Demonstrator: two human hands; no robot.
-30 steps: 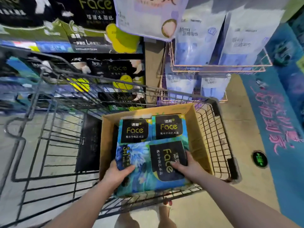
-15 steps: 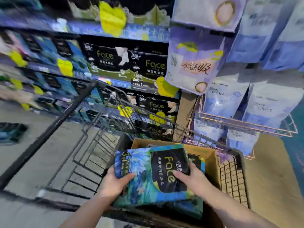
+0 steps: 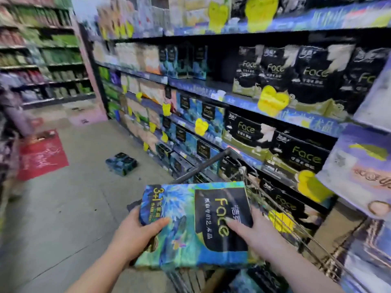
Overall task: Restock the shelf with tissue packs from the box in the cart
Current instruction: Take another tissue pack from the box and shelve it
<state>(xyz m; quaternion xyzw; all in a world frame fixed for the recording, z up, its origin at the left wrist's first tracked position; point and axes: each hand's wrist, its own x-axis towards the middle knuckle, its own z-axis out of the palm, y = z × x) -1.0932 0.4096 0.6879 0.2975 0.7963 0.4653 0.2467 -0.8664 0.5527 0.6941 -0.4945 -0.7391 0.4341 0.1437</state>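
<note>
Above the left rim of the cart [image 3: 203, 166], the tissue pack [image 3: 190, 220] is held roughly level, printed face up, with its long side running left to right. The pack is blue-green with a flower pattern, a black "Face" label panel on its right half and a "3+1" mark at its left end.

The left hand [image 3: 135, 233] grips the left end of the pack: the thumb lies on the top face and the fingers go underneath, out of sight. The right hand [image 3: 256, 235] grips the right end in the same way, with the thumb pressed on the black label panel. Both hands are clamped on the pack.

Below the pack, inside the cart's wire walls, part of a second blue pack [image 3: 254, 280] shows at the bottom edge of the view. Whether it lies in a box cannot be told.

The shelf [image 3: 239, 98] runs along the right side of the aisle, just beside the cart. Its upper tier carries black "Face" packs [image 3: 306, 75]. Farther left, its lower tiers carry blue packs [image 3: 190, 106] of the same pattern as the held pack. Yellow tags [image 3: 273, 100] hang from the shelf edges.

On the floor, near the shelf base and well apart from the cart, lies a dark blue bundle of packs [image 3: 121, 163]. A red floor mat [image 3: 41, 155] lies farther left.
</note>
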